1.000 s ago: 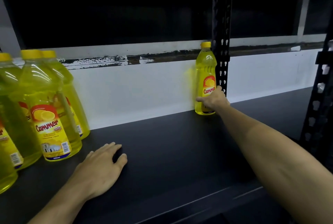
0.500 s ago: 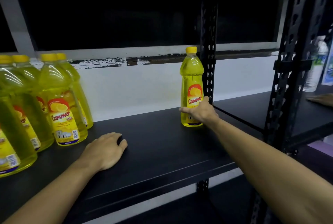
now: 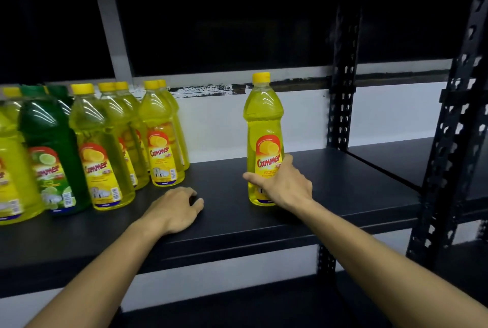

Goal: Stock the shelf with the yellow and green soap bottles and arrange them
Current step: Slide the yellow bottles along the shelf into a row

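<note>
Toward the left end of the shelf [image 3: 343,185], a cluster of yellow bottles [image 3: 161,137] with one green bottle [image 3: 50,153] is seen. The left hand [image 3: 175,208] is laid flat, fingers loosely curled, holding nothing. Mid-shelf, a single yellow bottle [image 3: 264,127] is stood upright near the front edge, its lower body clasped by the right hand [image 3: 284,186]. Judged full, heavy, smooth plastic; best gripped at the label.

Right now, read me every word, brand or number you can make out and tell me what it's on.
"Cammer": label of the yellow bottle in the right hand.
"Cammer": label of the rightmost yellow bottle in the group.
"Cammer", partly blurred: green bottle and its yellow neighbour.
Smaller print and barcodes: too blurred to read.
</note>
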